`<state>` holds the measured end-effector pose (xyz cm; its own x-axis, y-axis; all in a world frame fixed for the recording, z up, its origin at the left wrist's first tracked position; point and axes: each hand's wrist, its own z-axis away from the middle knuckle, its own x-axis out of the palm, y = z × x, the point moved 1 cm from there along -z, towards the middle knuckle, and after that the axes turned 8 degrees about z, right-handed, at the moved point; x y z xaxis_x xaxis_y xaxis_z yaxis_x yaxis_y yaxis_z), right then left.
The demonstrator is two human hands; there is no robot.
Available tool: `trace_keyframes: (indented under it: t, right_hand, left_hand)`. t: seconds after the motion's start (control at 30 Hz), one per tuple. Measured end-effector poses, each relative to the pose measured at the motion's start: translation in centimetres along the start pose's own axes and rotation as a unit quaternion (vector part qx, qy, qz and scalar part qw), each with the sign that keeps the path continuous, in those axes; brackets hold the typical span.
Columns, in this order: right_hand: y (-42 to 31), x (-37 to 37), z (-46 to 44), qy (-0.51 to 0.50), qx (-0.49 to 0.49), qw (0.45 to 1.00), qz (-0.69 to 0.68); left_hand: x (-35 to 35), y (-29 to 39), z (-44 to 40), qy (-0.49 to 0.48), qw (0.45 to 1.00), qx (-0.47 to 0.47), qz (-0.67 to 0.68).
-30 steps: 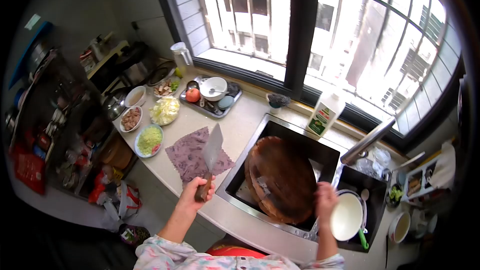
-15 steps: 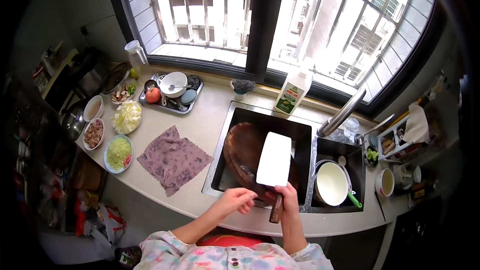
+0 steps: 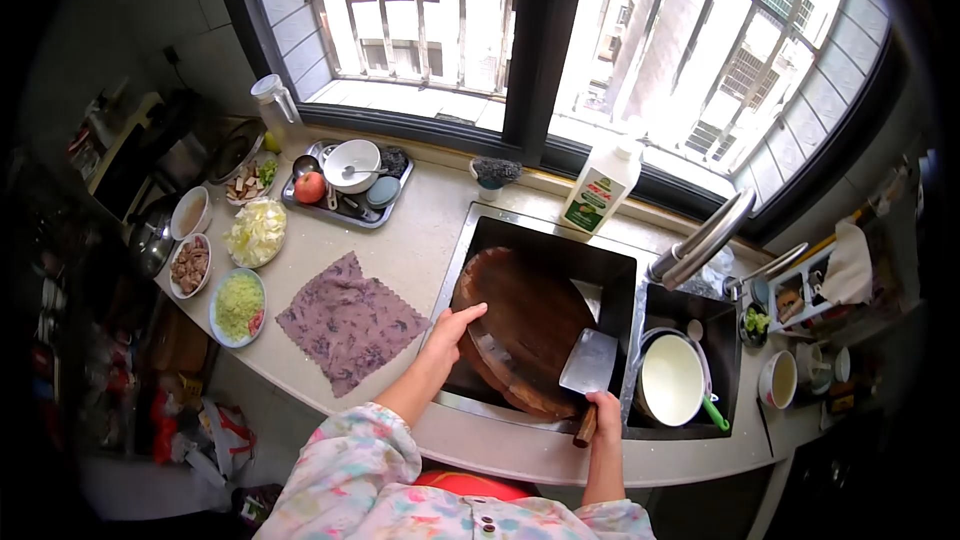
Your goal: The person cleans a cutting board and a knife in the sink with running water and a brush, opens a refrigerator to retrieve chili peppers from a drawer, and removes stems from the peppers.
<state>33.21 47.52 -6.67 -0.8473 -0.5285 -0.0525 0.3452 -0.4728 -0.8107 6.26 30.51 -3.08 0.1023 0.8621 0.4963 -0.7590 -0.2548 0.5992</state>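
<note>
A thick round wooden cutting board (image 3: pixel 530 315) rests tilted in the large sink basin (image 3: pixel 620 275). At the board's left edge is my left hand (image 3: pixel 452 338), its thumb on the upper face and the other fingers hidden beneath the rim. My right hand (image 3: pixel 605 418) is closed round the wooden handle of a cleaver (image 3: pixel 590 360). The cleaver's broad blade points away from me, over the right part of the board; whether it touches the wood I cannot tell.
Left of the sink lies a purple cloth (image 3: pixel 350 325). Bowls of chopped food, including shredded greens (image 3: pixel 238 308), line the counter's left end. A tray (image 3: pixel 350 210) and a white bottle (image 3: pixel 602 185) stand behind. The smaller basin holds a white pot (image 3: pixel 672 380) near the faucet (image 3: pixel 705 240).
My left hand has moved from in front of the sink to the board's left edge. The cleaver has shifted right and lower, its blade no longer glaring white.
</note>
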Motion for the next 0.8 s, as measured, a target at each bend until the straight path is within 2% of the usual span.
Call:
trace_keyframes:
  t: [0.07, 0.13, 0.23, 0.3, 0.37, 0.4, 0.43, 0.5, 0.57, 0.67, 0.8]
  right_hand:
    - [0.9, -0.6, -2.0, 0.003, 0.044, 0.999, -0.012]
    - [1.4, -0.5, -3.0, -0.004, 0.04, 0.999, -0.018]
    - [1.2, 0.2, -3.5, 0.005, 0.032, 0.999, -0.039]
    - [1.7, 0.0, -3.2, 0.019, 0.022, 0.999, -0.033]
    - [3.0, -0.5, -4.4, 0.025, 0.001, 1.0, -0.005]
    - [3.8, -0.8, -5.1, 0.033, -0.025, 0.999, 0.014]
    - [3.2, -0.7, -5.2, 0.022, -0.014, 1.0, -0.015]
    - [2.3, -1.0, -4.3, -0.007, 0.02, 0.998, -0.064]
    - [1.8, -1.0, -4.1, -0.034, 0.037, 0.994, -0.097]
    - [1.1, 0.4, -3.1, -0.043, -0.012, 0.994, -0.101]
    - [0.2, 3.3, -0.3, -0.052, -0.064, 0.993, -0.088]
  left_hand:
    - [-0.2, 0.1, -1.1, -0.02, 0.999, -0.03, 0.021]
    - [-0.6, 0.1, -1.8, -0.059, 0.994, -0.073, 0.052]
    - [-1.4, -0.4, -3.0, -0.023, 0.997, -0.058, 0.048]
    - [-1.2, 0.1, -2.3, -0.061, 0.993, -0.081, 0.053]
    - [-1.0, -0.1, -2.6, -0.017, 0.995, -0.089, 0.048]
    - [0.1, 0.3, -1.3, -0.029, 0.996, -0.071, 0.039]
    - [1.4, 1.1, 0.5, -0.04, 0.998, -0.05, 0.029]
    - [2.8, 0.7, 2.2, 0.018, 0.998, 0.028, -0.056]
    - [4.8, 1.9, 5.9, 0.007, 0.995, 0.055, -0.085]
    - [4.5, 3.8, 9.9, -0.001, 0.995, 0.075, -0.069]
    - [0.9, 6.5, 12.7, -0.02, 0.994, 0.096, -0.043]
